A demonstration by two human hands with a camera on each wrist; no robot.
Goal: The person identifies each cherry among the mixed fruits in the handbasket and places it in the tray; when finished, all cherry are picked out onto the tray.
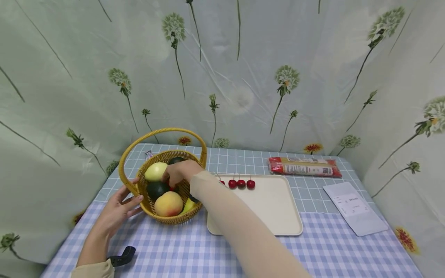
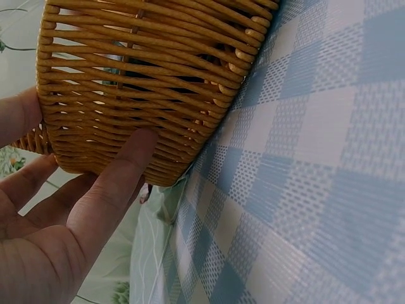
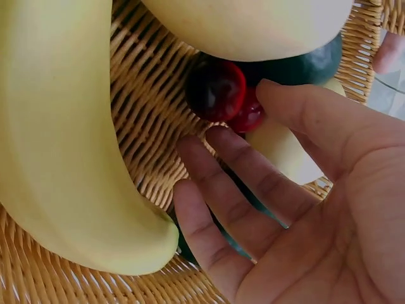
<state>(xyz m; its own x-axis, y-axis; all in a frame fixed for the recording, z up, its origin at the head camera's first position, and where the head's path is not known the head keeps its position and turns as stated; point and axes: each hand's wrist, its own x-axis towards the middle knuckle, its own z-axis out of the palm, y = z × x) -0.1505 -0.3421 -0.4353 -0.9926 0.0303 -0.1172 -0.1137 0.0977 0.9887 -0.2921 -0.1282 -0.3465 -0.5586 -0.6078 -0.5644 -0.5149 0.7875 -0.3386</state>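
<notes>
Right sleeve (image 1: 240,227): slanted up and leftward over the checked tablecloth (image 1: 174,251), covering part of the tray (image 1: 267,210).
Right hand (image 1: 182,172): hung down inside the basket (image 1: 170,220); in its wrist view, showed fingers parted and only gently bent, with the thumb set apart, pinching nothing visible.
Two cherries (image 3: 216,90): lay together inside the basket, just off the thumb tip, toward the gap between thumb and fingers; being round, gave no long axis; sat far nearer the right hand than the left.
Thumb contact: possibly touching the redder cherry, but could not be told from this angle.
Banana (image 3: 69,145): curved lengthwise along the basket's near right side, ending just beside the fingertips.
Peach (image 1: 168,204): rested by the near wall.
Left hand (image 1: 119,208): spread fingers against the basket's left side, by the handle (image 1: 125,162).
Tray cherries (image 1: 241,184): lined up along the far edge, stems upward.
</notes>
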